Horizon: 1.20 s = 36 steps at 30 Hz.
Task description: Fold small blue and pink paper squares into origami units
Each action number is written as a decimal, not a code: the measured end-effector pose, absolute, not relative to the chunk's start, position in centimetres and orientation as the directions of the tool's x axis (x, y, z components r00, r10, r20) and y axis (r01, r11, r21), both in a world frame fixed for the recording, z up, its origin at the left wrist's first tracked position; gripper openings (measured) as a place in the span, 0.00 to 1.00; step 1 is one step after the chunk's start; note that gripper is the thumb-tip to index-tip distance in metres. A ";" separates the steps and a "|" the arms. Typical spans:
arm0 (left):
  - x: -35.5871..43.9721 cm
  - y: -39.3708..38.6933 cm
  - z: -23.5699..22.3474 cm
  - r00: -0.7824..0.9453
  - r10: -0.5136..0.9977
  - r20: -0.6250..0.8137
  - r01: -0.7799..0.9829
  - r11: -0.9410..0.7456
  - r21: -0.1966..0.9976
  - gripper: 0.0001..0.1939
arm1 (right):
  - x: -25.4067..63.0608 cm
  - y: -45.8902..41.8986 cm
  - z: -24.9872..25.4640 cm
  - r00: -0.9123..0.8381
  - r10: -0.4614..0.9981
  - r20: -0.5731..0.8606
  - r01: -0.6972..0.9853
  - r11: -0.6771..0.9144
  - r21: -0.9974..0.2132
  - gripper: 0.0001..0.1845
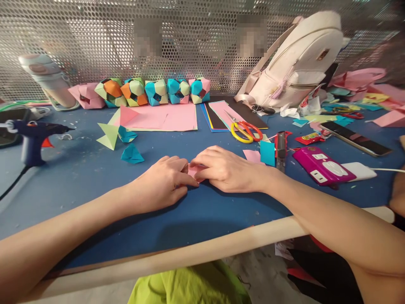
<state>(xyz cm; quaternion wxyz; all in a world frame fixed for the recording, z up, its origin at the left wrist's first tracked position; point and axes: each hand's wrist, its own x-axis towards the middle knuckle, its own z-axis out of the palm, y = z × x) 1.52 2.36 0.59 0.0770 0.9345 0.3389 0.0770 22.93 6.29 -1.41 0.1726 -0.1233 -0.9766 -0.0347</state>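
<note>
A small piece of pink paper point(193, 172) lies low over the blue table, between my two hands and mostly covered by their fingers. My left hand point(166, 179) is closed on its left side, the fingers curled and pressed to the paper. From the right, my right hand point(223, 169) grips the same piece with bent fingers. Left of my hands are folded paper pieces: a blue one point(132, 153), another blue one point(127, 134), a light green one point(109, 136) and a pink one point(127, 115).
Folded paper balls point(156, 92) line the mesh back panel. Yellow-and-red scissors point(243, 130) rest on coloured sheets. A glue gun point(33, 137) stands at left. A purple case point(322, 164), a phone point(356, 138) and a backpack point(300, 63) are at right. A pale edge point(177, 257) borders the table.
</note>
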 end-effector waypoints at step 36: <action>3.1 -0.5 1.3 0.770 0.633 -0.075 0.635 -0.772 0.005 0.12 | 25.8 7.8 1.3 -0.839 0.529 0.126 0.528 0.848 -0.042 0.17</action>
